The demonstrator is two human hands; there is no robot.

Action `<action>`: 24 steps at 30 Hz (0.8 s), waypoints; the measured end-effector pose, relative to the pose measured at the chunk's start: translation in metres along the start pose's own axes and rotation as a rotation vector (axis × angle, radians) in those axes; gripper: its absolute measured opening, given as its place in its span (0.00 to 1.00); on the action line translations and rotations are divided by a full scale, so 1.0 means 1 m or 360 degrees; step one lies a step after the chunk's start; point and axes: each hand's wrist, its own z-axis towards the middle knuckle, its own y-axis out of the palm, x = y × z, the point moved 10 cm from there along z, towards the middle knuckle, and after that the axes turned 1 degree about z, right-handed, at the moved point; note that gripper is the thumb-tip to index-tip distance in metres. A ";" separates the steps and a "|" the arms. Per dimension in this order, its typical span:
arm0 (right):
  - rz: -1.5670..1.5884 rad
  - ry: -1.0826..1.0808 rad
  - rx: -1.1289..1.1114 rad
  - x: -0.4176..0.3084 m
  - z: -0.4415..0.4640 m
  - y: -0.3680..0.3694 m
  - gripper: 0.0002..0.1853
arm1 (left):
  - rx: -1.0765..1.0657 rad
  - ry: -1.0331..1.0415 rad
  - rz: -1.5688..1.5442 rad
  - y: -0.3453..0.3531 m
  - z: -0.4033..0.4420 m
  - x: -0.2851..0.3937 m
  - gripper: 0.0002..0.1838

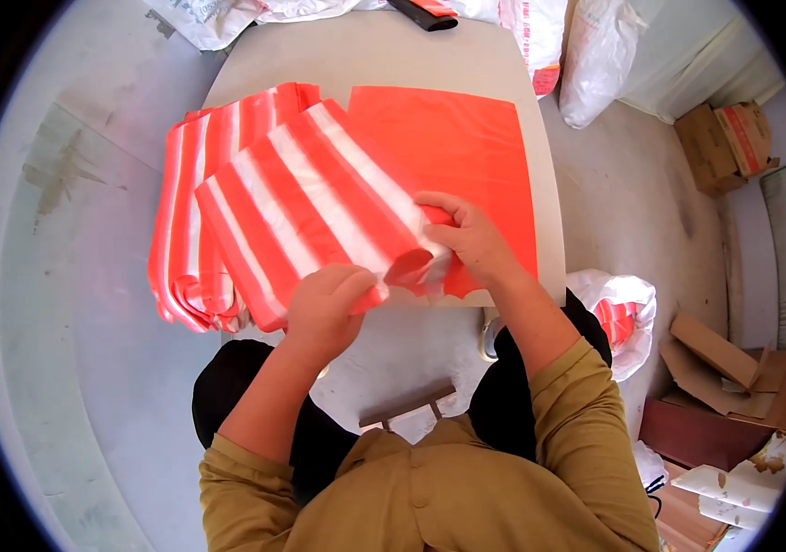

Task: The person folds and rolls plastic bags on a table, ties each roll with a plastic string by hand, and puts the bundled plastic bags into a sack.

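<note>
A red-and-white striped plastic bag (305, 189) lies slantwise over the table, its near edge lifted in both hands. My left hand (327, 308) is closed on the lower middle of that edge. At the bag's right corner, my right hand (468, 237) pinches the plastic between thumb and fingers. Between the hands the edge curls open and shows a fold. Under the bag on the left lies a thick folded stack of striped bags (183, 212). A flat red plastic sheet (466, 138) rests on the right, partly covered by the bag and my right hand.
The pale table (374, 51) has a rounded top. A dark roll with red (425, 13) and white sacks (600, 55) are at the far side. On the right floor stand a white bag with red contents (627, 317) and cardboard boxes (733, 373).
</note>
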 end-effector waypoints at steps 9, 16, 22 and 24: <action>0.0033 0.0007 0.0419 0.014 -0.022 -0.080 0.24 | -0.0181 0.0250 -0.0027 0.081 0.029 0.017 0.22; 0.0138 0.0017 0.0571 0.039 -0.047 -0.144 0.29 | -0.0451 0.0233 0.0050 0.136 0.045 0.018 0.19; -0.0443 0.0066 0.0239 0.025 -0.068 -0.147 0.34 | -0.0544 0.0360 0.0109 0.140 0.027 0.033 0.17; -0.0585 0.0225 0.0064 0.026 -0.079 -0.143 0.33 | -0.0555 0.0369 0.0115 0.138 0.023 0.035 0.17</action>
